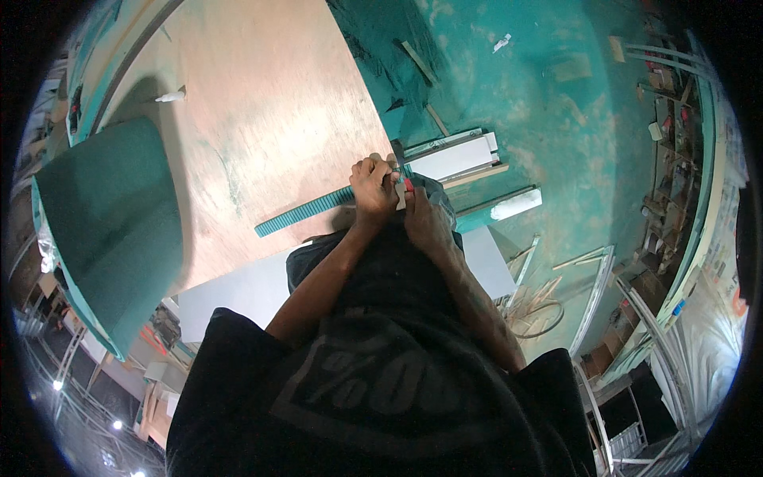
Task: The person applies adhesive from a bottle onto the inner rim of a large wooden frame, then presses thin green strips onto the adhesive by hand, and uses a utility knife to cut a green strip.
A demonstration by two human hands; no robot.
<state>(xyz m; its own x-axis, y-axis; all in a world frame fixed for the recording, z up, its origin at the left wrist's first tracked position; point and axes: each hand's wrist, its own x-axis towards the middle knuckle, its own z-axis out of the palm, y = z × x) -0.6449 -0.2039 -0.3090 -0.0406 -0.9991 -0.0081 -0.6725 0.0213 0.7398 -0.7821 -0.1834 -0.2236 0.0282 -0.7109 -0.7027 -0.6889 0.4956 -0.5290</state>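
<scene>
A narrow dark-green ribbed strip (306, 213) lies slantwise along the near edge of a pale plywood sheet (262, 95). My left hand (375, 189) is closed over the strip toward its right end, with the fingers bent. Close beside it, my right hand (427, 219) is closed on a small red object (408, 184). Only a bit of red shows at the fingertips, so its kind cannot be made out. Both hands are almost touching, just in front of my dark clothing. My fingers hide the strip's right end in part.
A curved dark-green panel (111, 226) stands at the left, beside a small white piece (170, 97) on the plywood. To the right, white-topped pieces (457, 157) and wood strips lie on a green-stained floor (548, 119). Cluttered shelves (675, 159) line the far right.
</scene>
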